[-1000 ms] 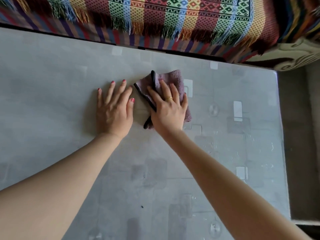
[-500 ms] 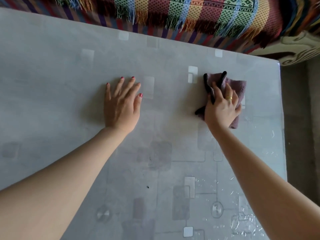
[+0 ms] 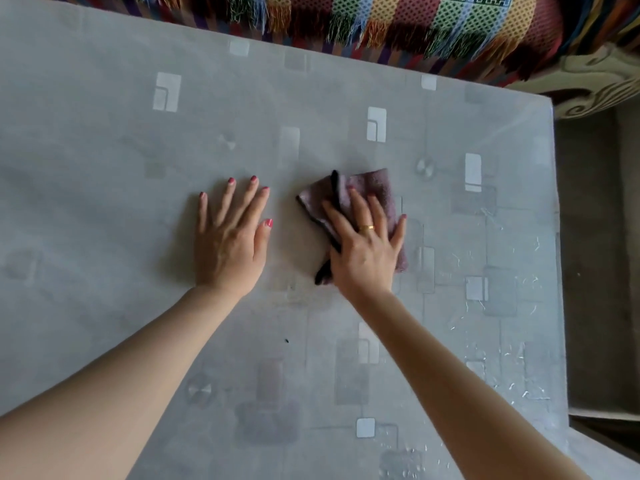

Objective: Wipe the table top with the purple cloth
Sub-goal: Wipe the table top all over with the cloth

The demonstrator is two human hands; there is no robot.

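The folded purple cloth (image 3: 372, 188), edged in black, lies flat on the grey patterned table top (image 3: 104, 150) right of centre. My right hand (image 3: 363, 251) presses down on it with the fingers spread, covering its lower half. My left hand (image 3: 230, 237) rests palm down on the bare table a little to the left of the cloth, fingers apart, holding nothing.
A sofa with a multicoloured fringed throw (image 3: 398, 26) runs along the table's far edge. The table's right edge (image 3: 556, 237) drops to a dark floor strip. Scratches and bright flecks mark the table surface near the right edge.
My right hand has slid the cloth back to the left, from near the right edge toward the centre. My left hand has stayed planted on the table.
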